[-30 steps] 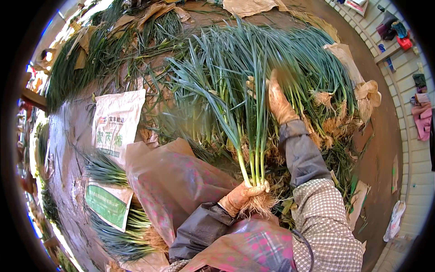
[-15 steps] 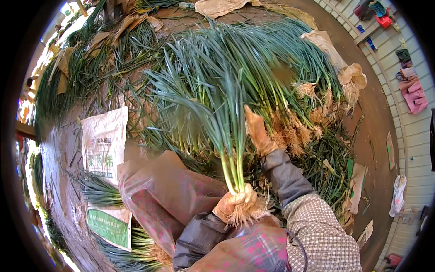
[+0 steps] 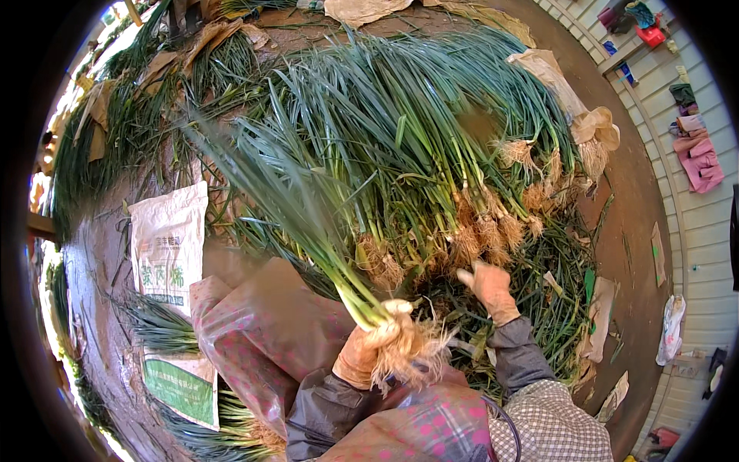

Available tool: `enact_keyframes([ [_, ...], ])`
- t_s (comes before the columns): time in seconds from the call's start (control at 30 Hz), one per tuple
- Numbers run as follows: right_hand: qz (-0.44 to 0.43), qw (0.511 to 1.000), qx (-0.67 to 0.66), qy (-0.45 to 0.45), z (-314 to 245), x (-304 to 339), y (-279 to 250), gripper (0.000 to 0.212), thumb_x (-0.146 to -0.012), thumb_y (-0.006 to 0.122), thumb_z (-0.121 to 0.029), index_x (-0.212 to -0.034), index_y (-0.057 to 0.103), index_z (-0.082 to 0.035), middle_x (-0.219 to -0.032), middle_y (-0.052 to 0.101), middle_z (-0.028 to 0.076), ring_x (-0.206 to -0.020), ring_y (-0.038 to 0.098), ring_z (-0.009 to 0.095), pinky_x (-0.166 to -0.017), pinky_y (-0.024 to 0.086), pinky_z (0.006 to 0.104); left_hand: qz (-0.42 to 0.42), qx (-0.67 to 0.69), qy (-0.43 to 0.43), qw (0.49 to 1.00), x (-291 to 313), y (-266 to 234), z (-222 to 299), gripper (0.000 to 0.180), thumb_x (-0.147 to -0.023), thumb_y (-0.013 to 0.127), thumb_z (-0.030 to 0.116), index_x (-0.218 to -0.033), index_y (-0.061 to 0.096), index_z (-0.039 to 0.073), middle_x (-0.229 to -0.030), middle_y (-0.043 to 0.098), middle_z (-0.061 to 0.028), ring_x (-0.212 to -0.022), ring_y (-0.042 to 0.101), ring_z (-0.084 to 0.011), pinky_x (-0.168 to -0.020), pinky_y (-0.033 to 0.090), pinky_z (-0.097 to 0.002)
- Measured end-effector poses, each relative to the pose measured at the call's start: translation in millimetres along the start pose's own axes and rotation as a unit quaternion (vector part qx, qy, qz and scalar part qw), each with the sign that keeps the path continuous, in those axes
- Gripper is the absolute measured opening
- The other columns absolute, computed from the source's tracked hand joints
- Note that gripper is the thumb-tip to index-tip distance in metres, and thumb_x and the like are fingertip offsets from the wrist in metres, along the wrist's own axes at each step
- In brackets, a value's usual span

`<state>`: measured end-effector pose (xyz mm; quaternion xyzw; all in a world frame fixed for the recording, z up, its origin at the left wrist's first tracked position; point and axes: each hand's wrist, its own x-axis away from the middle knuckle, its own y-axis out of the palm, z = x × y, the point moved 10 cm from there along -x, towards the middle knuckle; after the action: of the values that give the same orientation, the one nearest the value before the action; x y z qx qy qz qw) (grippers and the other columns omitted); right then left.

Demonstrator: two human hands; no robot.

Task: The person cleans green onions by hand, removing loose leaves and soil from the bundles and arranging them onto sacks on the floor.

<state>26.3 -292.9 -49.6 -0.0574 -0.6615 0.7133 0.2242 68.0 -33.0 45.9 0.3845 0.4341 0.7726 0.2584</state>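
Observation:
My gloved left hand (image 3: 360,356) is closed round the pale lower stalks of a bunch of green onions (image 3: 350,296) over my lap. Their leaves slant up and left, slightly blurred, and the stringy roots hang out past my fingers. On the right, my gloved right hand (image 3: 491,291) has its fingers curled, just below the brown roots of a large heap of green onions (image 3: 400,138). What its fingers hold, if anything, is hidden. Dark covers and a checked sleeve (image 3: 554,416) show on my arms.
Loose green leaves (image 3: 539,331) litter the ground to the right. On the left lies a printed white sack (image 3: 169,239), beside more green onions (image 3: 165,327). A pink-dotted plastic apron (image 3: 269,323) covers my legs. Clothes (image 3: 699,162) hang on the pale wall at right.
My right hand has moved down and right from the bunch's leaves, and its fingers have curled. The held bunch has tilted left, with my left hand shifting slightly left.

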Motion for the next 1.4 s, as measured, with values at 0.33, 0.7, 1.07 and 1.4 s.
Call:
enact_keyframes([
  [0.33, 0.000, 0.988, -0.153, 0.020, -54.1, -154.7, -75.0, 0.041, -0.087, 0.061, -0.049, -0.077, 0.060, -0.010, -0.060, 0.059, 0.002, -0.053, 0.057, 0.021, -0.050, 0.046, 0.0390, 0.071, -0.047, 0.037, 0.996, -40.8, -45.7, -23.9, 0.015, -0.088, 0.061, 0.005, -0.103, 0.057, 0.003, -0.101, 0.063, -0.0101, -0.077, 0.058, -0.0141, -0.071, 0.051, -0.0273],
  [0.7, -0.051, 0.742, -0.665, -0.072, -85.2, -70.8, -130.3, 0.030, -0.098, 0.050, -0.030, -0.090, 0.066, -0.006, -0.078, 0.063, 0.002, -0.068, 0.056, 0.010, -0.061, 0.048, 0.0270, 0.002, -0.265, 0.126, 0.956, -78.7, -19.7, -36.7, 0.025, -0.090, 0.061, 0.007, -0.114, 0.057, 0.002, -0.103, 0.061, -0.0049, -0.093, 0.061, -0.0153, -0.081, 0.051, -0.0279],
  [1.07, 0.285, 0.932, -0.175, -0.139, -130.3, -40.1, -96.7, 0.040, -0.097, 0.048, -0.036, -0.066, 0.054, -0.012, -0.044, 0.045, 0.004, -0.033, 0.043, 0.021, -0.035, 0.035, 0.0339, 0.152, -0.062, 0.020, 0.986, -71.3, -72.5, -65.8, 0.032, -0.084, 0.058, -0.007, -0.115, 0.057, -0.003, -0.094, 0.064, -0.0081, -0.081, 0.065, -0.0189, -0.070, 0.056, -0.0305],
  [1.4, 0.019, 0.687, -0.708, -0.163, -66.5, 36.5, -159.2, 0.013, -0.092, 0.060, -0.019, -0.085, 0.062, -0.008, -0.074, 0.063, 0.005, -0.064, 0.061, 0.014, -0.062, 0.056, 0.0265, 0.204, -0.004, 0.052, 0.977, -58.1, -82.9, -40.9, 0.023, -0.088, 0.052, -0.003, -0.111, 0.057, -0.003, -0.098, 0.065, -0.0132, -0.084, 0.067, -0.0248, -0.071, 0.058, -0.0344],
])
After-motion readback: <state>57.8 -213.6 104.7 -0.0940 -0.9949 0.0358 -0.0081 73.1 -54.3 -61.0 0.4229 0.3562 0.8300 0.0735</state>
